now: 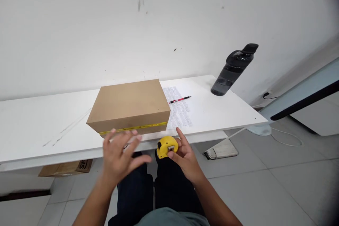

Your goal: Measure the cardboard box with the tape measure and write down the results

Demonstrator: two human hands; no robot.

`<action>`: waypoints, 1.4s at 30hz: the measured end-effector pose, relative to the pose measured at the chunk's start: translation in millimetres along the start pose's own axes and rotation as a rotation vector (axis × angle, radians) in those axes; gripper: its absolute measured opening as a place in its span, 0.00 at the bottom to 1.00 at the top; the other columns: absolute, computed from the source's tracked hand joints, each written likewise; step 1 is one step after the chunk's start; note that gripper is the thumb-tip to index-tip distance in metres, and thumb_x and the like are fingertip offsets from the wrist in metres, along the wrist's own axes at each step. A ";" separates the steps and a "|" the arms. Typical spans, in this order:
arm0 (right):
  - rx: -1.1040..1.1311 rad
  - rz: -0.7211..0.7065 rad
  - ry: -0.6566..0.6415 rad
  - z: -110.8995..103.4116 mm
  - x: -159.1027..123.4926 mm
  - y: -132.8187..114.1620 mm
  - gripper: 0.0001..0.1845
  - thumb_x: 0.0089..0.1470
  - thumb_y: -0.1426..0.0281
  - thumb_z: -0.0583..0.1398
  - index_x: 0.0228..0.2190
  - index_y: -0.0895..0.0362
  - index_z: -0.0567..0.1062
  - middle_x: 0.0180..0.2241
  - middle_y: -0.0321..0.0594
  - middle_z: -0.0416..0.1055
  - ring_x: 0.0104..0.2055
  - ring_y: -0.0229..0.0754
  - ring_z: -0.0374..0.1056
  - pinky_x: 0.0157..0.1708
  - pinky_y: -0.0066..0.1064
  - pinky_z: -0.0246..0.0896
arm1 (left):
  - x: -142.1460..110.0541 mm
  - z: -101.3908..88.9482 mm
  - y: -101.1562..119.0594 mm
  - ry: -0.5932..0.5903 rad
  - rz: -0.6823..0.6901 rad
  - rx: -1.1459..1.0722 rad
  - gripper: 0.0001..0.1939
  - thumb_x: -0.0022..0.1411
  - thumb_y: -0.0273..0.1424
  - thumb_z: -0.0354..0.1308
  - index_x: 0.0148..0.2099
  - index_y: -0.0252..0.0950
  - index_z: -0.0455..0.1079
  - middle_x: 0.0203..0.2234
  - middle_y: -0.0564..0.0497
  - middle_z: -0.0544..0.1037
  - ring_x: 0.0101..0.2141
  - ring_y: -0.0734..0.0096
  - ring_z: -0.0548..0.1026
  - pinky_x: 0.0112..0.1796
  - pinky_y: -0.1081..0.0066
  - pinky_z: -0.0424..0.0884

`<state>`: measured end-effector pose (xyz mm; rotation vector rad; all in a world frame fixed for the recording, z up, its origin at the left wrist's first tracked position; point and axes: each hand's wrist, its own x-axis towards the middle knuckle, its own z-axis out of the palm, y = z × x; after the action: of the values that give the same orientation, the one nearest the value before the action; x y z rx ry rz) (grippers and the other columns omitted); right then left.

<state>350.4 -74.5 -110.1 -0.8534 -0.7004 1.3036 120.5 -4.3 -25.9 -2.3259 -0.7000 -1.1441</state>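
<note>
My right hand (186,159) grips a yellow tape measure (167,147) in front of the table edge, its index finger stretched upward. Fingers spread and nothing in them, my left hand (120,157) hovers before the front of a brown cardboard box (129,102). A yellow strip (135,127) with dark markings runs along the box's front side. Part of that strip and of the box's lower front is hidden behind my left fingers. To the right of the box, a red and black pen or mechanical pencil (180,100) lies on a sheet covered with writing (181,116).
A dark water bottle (233,70) stands at the right of the white table (225,113), which is set against a wall. Beneath the table are a cardboard carton (66,167) on the left and a flat pale object (222,150) on the floor. Dark lines mark the left tabletop.
</note>
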 end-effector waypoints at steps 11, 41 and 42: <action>-0.024 0.062 -0.152 13.6 27.6 26.9 0.53 0.48 0.63 0.74 0.69 0.42 0.57 0.43 0.36 0.73 0.45 0.41 0.71 0.51 0.38 0.68 | 1.8 -17.9 -102.4 -0.051 -0.388 0.133 0.23 0.68 0.43 0.60 0.62 0.44 0.71 0.54 0.43 0.79 0.57 0.48 0.74 0.56 0.48 0.68; -0.399 -0.376 -0.618 118.2 52.0 -116.4 0.52 0.53 0.65 0.72 0.69 0.38 0.51 0.41 0.36 0.77 0.37 0.41 0.77 0.36 0.35 0.77 | -58.7 -20.7 7.2 0.214 -0.721 -0.037 0.34 0.71 0.53 0.46 0.72 0.43 0.51 0.63 0.36 0.67 0.66 0.50 0.62 0.63 0.45 0.60; -0.371 -0.373 -0.629 119.0 46.9 -115.7 0.49 0.53 0.66 0.72 0.68 0.38 0.55 0.41 0.35 0.77 0.36 0.41 0.77 0.36 0.35 0.78 | -48.1 -34.6 6.9 0.220 -0.564 -0.011 0.35 0.70 0.53 0.50 0.71 0.44 0.51 0.59 0.37 0.71 0.62 0.52 0.68 0.63 0.46 0.62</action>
<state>317.8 -17.8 49.6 -0.5502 -1.5577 1.1103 79.1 -41.7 -47.2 -2.0154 -1.3120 -1.6092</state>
